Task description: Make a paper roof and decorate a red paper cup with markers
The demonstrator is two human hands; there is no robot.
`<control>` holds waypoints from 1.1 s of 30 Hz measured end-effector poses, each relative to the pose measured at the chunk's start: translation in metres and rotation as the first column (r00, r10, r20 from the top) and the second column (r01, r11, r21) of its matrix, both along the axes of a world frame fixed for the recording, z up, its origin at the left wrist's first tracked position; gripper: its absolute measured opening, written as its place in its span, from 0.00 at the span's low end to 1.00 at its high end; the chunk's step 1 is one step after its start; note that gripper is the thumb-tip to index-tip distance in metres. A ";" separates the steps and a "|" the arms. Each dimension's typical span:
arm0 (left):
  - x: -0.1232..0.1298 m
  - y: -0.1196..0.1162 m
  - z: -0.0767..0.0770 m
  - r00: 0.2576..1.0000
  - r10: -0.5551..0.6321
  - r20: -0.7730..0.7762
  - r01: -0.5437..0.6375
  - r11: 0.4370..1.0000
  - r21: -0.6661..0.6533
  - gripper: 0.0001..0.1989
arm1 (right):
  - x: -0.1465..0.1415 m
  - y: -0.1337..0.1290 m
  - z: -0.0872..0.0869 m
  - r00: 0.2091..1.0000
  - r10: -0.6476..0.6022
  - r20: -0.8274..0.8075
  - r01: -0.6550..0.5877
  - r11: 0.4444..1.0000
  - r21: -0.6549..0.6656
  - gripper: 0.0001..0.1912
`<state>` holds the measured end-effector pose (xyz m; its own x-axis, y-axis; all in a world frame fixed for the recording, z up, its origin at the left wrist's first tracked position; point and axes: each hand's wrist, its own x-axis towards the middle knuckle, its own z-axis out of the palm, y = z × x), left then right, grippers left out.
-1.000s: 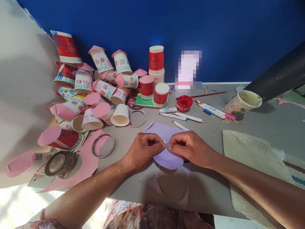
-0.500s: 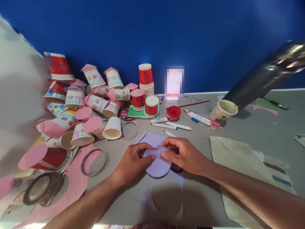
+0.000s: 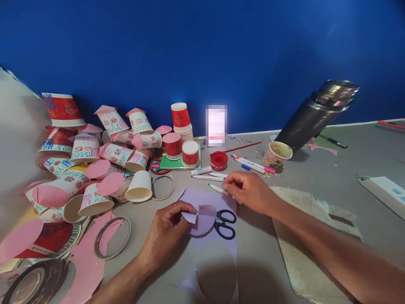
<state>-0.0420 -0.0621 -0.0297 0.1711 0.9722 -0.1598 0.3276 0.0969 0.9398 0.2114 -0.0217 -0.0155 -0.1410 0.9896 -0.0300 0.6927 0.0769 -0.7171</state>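
My left hand (image 3: pixel 171 230) pinches a purple paper disc (image 3: pixel 204 221) by its edge, where a cut flap is lifted. Scissors with black handles (image 3: pixel 226 223) lie just right of the disc, their blades hidden beneath it. Under them is a purple paper sheet (image 3: pixel 232 245) with a round hole cut out of it. My right hand (image 3: pixel 249 192) is over a white marker (image 3: pixel 217 188) with a green tip, its curled fingers closed around the barrel, partly hiding it.
Decorated paper cups (image 3: pixel 85 147) with pink paper tops pile up at left. Tape rolls (image 3: pixel 112 237) lie in front of them. Behind my hands are several markers (image 3: pixel 249 164) and a red tub (image 3: pixel 219 161). A dark flask (image 3: pixel 311 112), a patterned cup (image 3: pixel 277 155) and a cloth (image 3: pixel 294 236) are right.
My right hand has left the purple disc and moved up and right to the marker. The scissors, mostly covered before, now show. The view has shifted right and up.
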 end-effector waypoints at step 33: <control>0.003 0.006 0.009 0.939 0.176 0.297 -0.143 0.981 -0.131 0.09 | -0.039 0.038 0.031 0.705 0.087 0.704 -0.320 0.925 0.206 0.11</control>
